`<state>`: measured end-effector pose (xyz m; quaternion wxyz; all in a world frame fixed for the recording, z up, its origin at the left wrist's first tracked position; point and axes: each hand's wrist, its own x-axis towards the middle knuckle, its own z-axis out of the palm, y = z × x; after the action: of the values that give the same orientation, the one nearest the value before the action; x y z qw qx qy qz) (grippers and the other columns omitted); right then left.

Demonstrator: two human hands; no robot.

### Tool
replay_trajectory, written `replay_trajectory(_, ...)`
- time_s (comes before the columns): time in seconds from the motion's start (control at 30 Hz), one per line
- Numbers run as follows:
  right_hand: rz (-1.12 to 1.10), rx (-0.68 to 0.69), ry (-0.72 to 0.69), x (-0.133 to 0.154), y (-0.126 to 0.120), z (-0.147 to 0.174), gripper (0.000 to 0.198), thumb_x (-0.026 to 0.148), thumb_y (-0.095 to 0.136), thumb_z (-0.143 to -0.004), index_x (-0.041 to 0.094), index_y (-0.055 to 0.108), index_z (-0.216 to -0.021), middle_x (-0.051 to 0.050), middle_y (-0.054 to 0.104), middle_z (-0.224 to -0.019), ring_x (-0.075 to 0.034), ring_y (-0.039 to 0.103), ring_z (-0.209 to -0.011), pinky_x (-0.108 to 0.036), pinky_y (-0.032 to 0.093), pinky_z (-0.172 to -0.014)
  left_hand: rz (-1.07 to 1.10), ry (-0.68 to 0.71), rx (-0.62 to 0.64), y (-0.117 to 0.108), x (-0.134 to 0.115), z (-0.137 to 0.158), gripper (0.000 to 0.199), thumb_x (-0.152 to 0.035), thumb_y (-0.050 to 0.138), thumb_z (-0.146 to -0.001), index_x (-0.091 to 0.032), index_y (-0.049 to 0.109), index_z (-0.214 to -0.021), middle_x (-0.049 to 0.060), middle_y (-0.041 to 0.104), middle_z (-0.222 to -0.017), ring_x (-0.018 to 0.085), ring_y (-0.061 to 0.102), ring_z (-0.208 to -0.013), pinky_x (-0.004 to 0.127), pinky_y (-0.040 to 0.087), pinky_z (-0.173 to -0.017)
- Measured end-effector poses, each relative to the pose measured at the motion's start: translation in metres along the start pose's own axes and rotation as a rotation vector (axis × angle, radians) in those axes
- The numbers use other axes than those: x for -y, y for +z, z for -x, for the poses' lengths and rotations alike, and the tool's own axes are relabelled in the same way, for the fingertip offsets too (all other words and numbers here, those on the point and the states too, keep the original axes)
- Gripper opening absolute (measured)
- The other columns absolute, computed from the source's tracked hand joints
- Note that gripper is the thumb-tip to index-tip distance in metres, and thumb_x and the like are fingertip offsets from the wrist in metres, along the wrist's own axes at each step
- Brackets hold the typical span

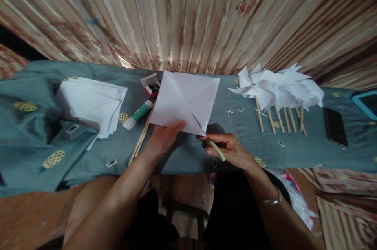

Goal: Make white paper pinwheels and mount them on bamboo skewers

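Note:
A square white sheet of paper with diagonal creases is held by its near edge in my left hand, the thumb on top and the fingers hidden beneath. My right hand grips a pair of scissors with pale green handles. One blade lies over the sheet's near right corner, pointing toward its middle; the other blade is hidden under the paper. Just left of the sheet are a small open red-and-white box with dark bits inside, a green-and-white glue stick and some thin wooden sticks.
White paper stacks lie on the left of the teal cloth. Several paper pinwheels on wooden sticks lie at right, near a dark phone and a blue-edged object. A pleated curtain hangs along the far edge.

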<state>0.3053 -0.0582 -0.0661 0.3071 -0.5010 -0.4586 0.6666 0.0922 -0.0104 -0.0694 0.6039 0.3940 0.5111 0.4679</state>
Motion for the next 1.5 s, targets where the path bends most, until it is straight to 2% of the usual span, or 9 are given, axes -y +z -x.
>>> replay_trajectory(0.17,0.058,0.043,-0.056,0.007,0.002,0.000,0.040,0.050,0.087,-0.066,0.016,0.078,-0.085,0.004,0.056,-0.063,-0.007,0.043,-0.057,-0.019,0.042,-0.053,-0.020,-0.036,0.030,0.002,-0.001,0.002,0.032,-0.027,0.079,-0.063,-0.021,0.070,-0.093,0.011,0.073,-0.113,0.032,0.064,-0.117,0.049,0.041,-0.112)
replay_trajectory(0.4,0.034,0.064,-0.038,0.004,0.001,-0.001,0.035,0.044,0.087,-0.068,0.017,0.076,-0.088,0.006,0.058,-0.064,-0.006,0.047,-0.056,-0.019,0.046,-0.056,0.014,-0.049,0.021,0.004,0.002,0.002,0.031,-0.029,0.078,-0.064,-0.021,0.069,-0.092,0.010,0.074,-0.110,0.031,0.065,-0.114,0.048,0.045,-0.109)
replay_trajectory(0.73,-0.008,0.042,-0.042,0.012,0.006,-0.002,0.033,0.043,0.089,-0.065,0.017,0.076,-0.081,0.005,0.060,-0.063,-0.005,0.046,-0.054,-0.019,0.047,-0.055,-0.036,-0.106,-0.002,0.005,0.001,0.006,0.040,-0.034,0.079,-0.063,-0.017,0.069,-0.097,0.014,0.073,-0.117,0.035,0.062,-0.120,0.053,0.039,-0.112)
replay_trajectory(1.0,-0.035,0.010,-0.044,0.001,0.004,-0.003,0.039,0.046,0.090,-0.061,0.020,0.080,-0.088,0.003,0.066,-0.069,-0.007,0.052,-0.058,-0.020,0.050,-0.056,-0.034,-0.067,0.004,0.006,0.001,0.007,0.030,-0.031,0.078,-0.065,-0.020,0.071,-0.092,0.011,0.074,-0.109,0.032,0.065,-0.112,0.046,0.042,-0.110)
replay_trajectory(1.13,-0.029,0.012,-0.035,0.003,0.004,-0.003,0.035,0.042,0.090,-0.063,0.019,0.079,-0.087,0.003,0.066,-0.070,-0.007,0.054,-0.060,-0.020,0.051,-0.060,-0.031,-0.077,0.005,0.007,0.002,0.007,0.032,-0.031,0.079,-0.063,-0.020,0.069,-0.090,0.011,0.074,-0.104,0.032,0.066,-0.108,0.049,0.043,-0.108)
replay_trajectory(1.27,-0.039,-0.003,-0.017,0.007,0.005,-0.003,0.034,0.040,0.092,-0.059,0.018,0.079,-0.082,0.004,0.066,-0.067,-0.006,0.053,-0.058,-0.017,0.049,-0.057,-0.037,-0.072,0.007,0.008,0.001,0.008,0.034,-0.030,0.078,-0.063,-0.020,0.068,-0.093,0.010,0.075,-0.105,0.031,0.065,-0.112,0.048,0.042,-0.110)
replay_trajectory(1.5,-0.099,-0.041,0.039,0.000,0.005,-0.005,0.043,0.046,0.094,-0.051,0.019,0.080,-0.082,0.002,0.069,-0.067,-0.007,0.056,-0.056,-0.017,0.050,-0.052,-0.052,-0.066,0.019,0.007,0.002,0.008,0.028,-0.033,0.078,-0.064,-0.019,0.069,-0.087,0.012,0.075,-0.104,0.033,0.066,-0.112,0.050,0.043,-0.110)
